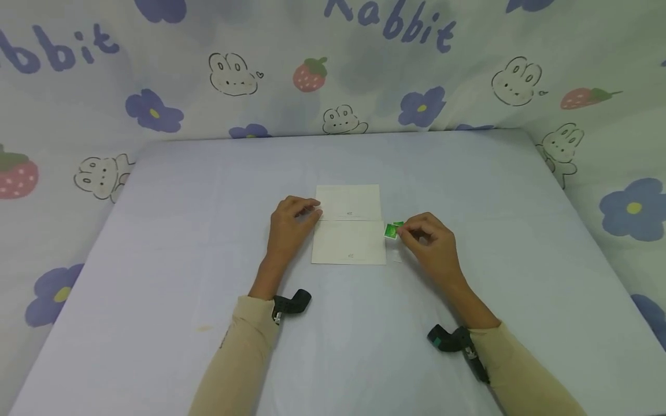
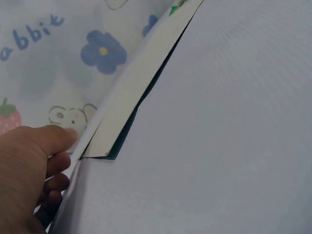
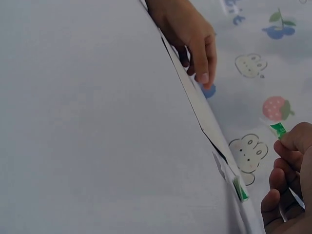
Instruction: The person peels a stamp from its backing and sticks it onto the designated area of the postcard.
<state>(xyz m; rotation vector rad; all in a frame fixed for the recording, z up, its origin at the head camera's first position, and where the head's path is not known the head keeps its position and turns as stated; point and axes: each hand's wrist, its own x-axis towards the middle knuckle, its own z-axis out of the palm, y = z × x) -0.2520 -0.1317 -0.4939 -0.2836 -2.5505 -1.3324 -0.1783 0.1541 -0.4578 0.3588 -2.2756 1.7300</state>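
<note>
- Grasped between thumb and forefinger of the right hand: a small green sticker, raised above the desk, just beside the right edge of the card.
- Lower down, near the card's right edge in the right wrist view, a second green sticker; flat or tilted, cannot tell.
- Close by, next to the card's near right corner, a small clear strip.
- Spread out around the middle of the desk, the card: cream on top, creased across, with a tiny printed mark on each half; dark underneath in the left wrist view.
- At the card's left edge, near the crease, the left hand: fingers relaxed, thumb and forefinger apart; touching the card or not, cannot tell.
- On both forearms, tan sleeves, with a black wrist camera at each cuff.
- Toward the desk's left edge, a faint yellowish stain.
- Beyond the desk's far edge, a pale curtain printed with rabbits, strawberries and blue flowers.
</note>
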